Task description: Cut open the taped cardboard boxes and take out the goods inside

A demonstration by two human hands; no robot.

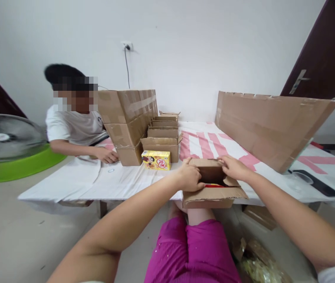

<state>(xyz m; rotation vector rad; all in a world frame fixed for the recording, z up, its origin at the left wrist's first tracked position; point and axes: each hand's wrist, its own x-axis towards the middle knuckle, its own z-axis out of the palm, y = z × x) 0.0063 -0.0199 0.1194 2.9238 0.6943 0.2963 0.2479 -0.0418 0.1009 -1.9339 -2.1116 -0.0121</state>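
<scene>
Pink-and-white cloth (pixel 126 179) spreads below a pale wall (pixel 191 51), an open carton (pixel 208 203) at its 6 o'clock edge. The left hand (pixel 191 175) grips its 9 o'clock side, the right hand (pixel 234 167) its 2 o'clock corner. Thin cardboard should bend at the flaps (pixel 214 192); the folded corners probably hold firmer.

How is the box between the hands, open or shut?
Open: the box has flaps spread apart, and its dark inside shows.
</scene>
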